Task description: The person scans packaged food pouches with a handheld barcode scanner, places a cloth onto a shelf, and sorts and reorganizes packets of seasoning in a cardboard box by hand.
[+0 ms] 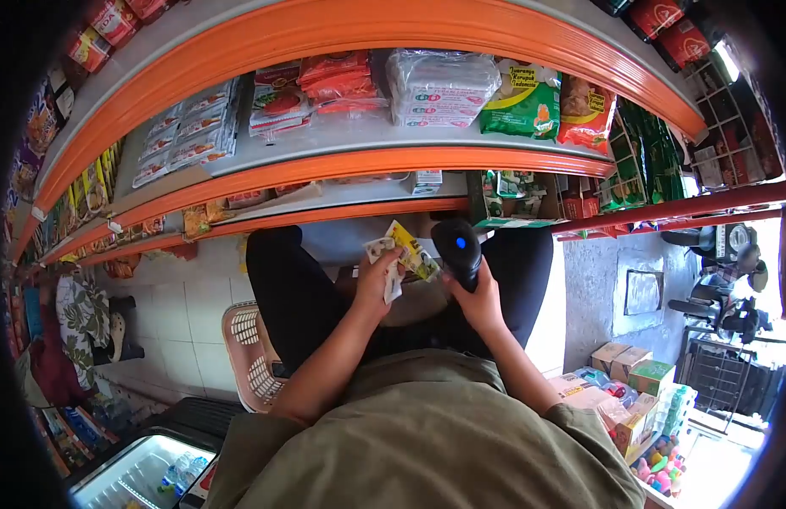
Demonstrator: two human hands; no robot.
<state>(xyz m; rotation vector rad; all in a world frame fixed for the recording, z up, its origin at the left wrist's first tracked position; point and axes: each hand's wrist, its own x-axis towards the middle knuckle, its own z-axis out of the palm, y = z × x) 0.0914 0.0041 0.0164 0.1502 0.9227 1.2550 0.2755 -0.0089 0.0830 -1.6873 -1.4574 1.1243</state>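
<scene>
Left hand (377, 280) grips a yellow packet (412, 248) and a pale packet (392, 286) above the lap; right hand (480, 303) grips a black handheld scanner (466, 258), blue light showing. Good handling calls for printed faces flat, fingers off codes, scanner window unobstructed. Green bag (520, 103) on the shelf (342, 146) reads "Juaranya" and "Indonesia"; lettering on the held packets is illegible.
</scene>
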